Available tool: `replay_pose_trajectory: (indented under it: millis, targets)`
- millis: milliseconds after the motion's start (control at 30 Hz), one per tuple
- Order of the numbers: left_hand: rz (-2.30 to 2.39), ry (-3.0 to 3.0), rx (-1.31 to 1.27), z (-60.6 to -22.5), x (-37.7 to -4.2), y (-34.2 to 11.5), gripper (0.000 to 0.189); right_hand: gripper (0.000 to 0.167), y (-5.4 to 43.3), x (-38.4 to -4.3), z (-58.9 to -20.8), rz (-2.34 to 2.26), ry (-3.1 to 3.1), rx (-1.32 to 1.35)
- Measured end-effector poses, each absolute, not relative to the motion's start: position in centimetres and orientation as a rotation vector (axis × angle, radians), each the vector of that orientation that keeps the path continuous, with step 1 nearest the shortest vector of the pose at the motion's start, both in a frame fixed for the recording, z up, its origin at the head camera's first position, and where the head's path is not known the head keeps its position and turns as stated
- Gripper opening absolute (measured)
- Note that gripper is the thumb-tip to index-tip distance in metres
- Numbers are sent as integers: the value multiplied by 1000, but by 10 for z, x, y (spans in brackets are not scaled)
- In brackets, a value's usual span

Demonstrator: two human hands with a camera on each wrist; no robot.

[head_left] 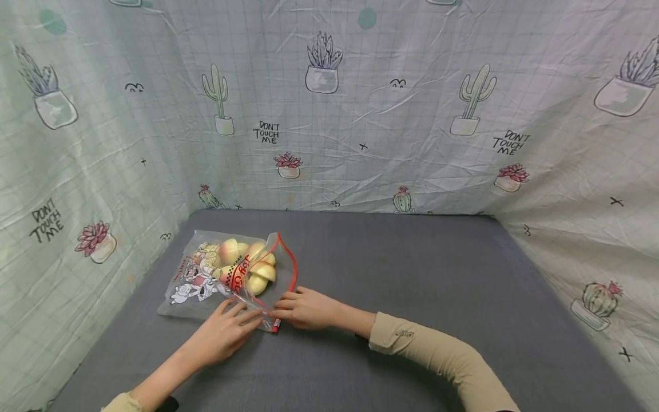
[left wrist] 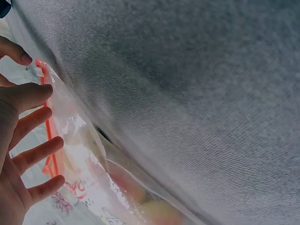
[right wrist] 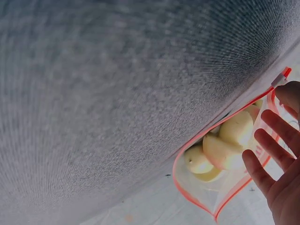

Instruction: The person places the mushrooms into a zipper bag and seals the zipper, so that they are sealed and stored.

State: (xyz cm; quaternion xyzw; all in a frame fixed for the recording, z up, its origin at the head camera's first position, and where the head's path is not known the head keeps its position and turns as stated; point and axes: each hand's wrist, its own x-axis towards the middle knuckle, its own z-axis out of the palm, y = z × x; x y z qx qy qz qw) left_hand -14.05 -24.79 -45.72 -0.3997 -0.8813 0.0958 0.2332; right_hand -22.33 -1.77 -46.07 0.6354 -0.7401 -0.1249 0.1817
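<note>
A clear zip bag (head_left: 206, 292) with cartoon prints and a red seal lies on the left part of the table, its mouth gaping to the right. Inside are several pale yellow, pink-blushed fruits (right wrist: 227, 145) that look like peaches. My left hand (head_left: 229, 332) pinches the near edge of the bag beside the mouth, its other fingers spread. Just to its right, my right hand (head_left: 309, 309) pinches the near corner of the mouth by the red slider (right wrist: 287, 71), remaining fingers fanned out. In both wrist views the index fingertips are hidden.
A dark grey cloth-covered table (head_left: 412, 274) extends to the right of the bag. Behind and at both sides hangs a pale curtain (head_left: 360, 114) printed with potted cacti and lettering.
</note>
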Motion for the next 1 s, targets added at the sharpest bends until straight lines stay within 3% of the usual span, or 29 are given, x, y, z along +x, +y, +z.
replay_pose_trajectory:
  millis: [267, 700, 1000]
  targets:
    - [250, -2408, -1072, -460, -140, -250, 36, 38, -23, -218, -460, -417, -2059, 1791]
    - [264, -2425, -1058, -463, -141, -250, 34, 16, -35, -219, -459, -284, -2064, 1787]
    - [266, -2368, -1018, -467, -144, -243, 32, 15, -36, -222, -456, -192, -2041, 1752]
